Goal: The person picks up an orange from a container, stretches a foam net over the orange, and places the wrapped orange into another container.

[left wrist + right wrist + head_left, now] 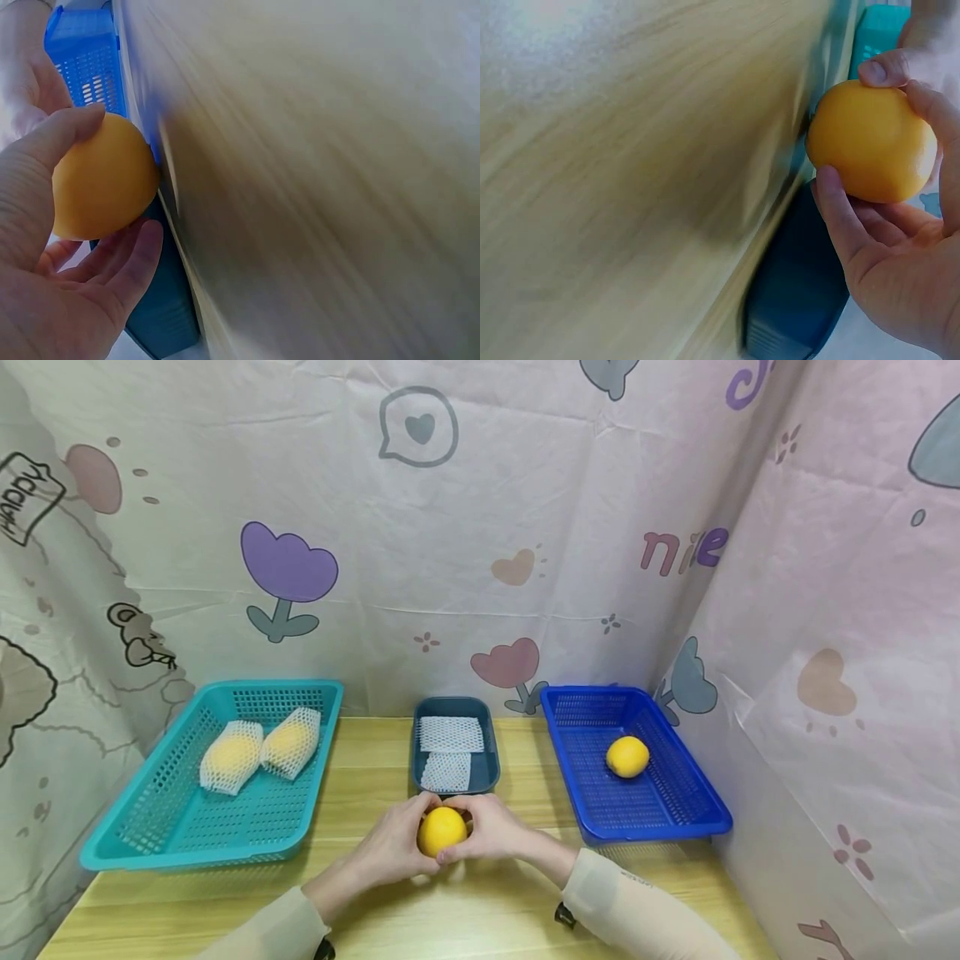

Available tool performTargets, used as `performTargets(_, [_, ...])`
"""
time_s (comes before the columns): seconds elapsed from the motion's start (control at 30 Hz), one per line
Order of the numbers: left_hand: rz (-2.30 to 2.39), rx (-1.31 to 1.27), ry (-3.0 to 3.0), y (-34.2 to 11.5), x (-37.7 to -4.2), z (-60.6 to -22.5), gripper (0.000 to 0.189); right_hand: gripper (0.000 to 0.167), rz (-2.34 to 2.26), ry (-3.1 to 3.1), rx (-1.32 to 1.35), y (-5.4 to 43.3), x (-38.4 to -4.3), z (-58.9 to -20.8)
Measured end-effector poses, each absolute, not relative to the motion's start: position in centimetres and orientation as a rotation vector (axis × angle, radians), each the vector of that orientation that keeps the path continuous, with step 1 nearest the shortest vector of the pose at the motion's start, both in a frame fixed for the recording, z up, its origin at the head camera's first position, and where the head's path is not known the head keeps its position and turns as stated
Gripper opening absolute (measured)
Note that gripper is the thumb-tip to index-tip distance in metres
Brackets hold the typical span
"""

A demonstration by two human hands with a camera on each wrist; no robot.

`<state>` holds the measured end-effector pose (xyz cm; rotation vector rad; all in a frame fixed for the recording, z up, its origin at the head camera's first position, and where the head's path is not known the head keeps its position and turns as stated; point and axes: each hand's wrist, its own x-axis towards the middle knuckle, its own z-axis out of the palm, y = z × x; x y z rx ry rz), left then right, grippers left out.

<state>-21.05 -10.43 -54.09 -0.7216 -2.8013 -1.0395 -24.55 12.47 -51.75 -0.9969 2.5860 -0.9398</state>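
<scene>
Both hands hold one yellow lemon [442, 832] between them, low over the front middle of the table. My left hand [398, 841] grips it from the left, thumb on the near side and fingers curled round the far side. From the right, my right hand [491, 829] grips the same fruit, its thumb low on the near side. In the left wrist view the lemon [106, 178] sits between thumb and fingers; the right wrist view shows the lemon [871, 141] with fingertips from both hands on it. Just beyond the hands stands a small dark teal tray [491, 768] holding white foam net sleeves [452, 735].
A turquoise basket [202, 835] at the left contains two net-wrapped yellow fruits [232, 758]. On the right, a blue basket [600, 814] holds one bare lemon [627, 757]. A printed curtain [450, 552] hangs behind and along the sides of the wooden table [480, 918].
</scene>
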Motion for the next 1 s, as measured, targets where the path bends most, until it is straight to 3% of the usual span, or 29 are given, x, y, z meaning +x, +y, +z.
performTargets(0.6, [-0.891,-0.866,-2.870,-11.9,-21.0,-51.7,0.071,0.074,-0.897,2.670,-1.000,12.3,-24.3,-52.1])
performTargets(1.0, [-0.849,-0.963,-2.823,-12.6,-21.4,-49.0,0.043,0.077,-0.884,2.674,-0.986,12.2,-23.9,-52.2])
